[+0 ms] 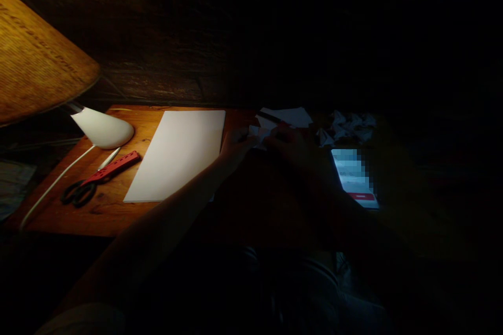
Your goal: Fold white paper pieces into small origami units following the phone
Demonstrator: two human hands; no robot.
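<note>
White paper piece point(258, 137) between left hand point(236, 141) and right hand point(290, 142), over worktop point(113, 222), just right of large white paper point(183, 154); left grip pinched onto it, right grip too dark to tell.

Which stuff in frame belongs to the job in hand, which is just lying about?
In the job:
- small white paper, held between left hand and right hand
- likely the white sheets
- perhaps the crumpled-looking papers, too dim to tell

Lying about, apparently:
- scissors
- white pen
- lit phone
- lamp, though it lights the table
</note>
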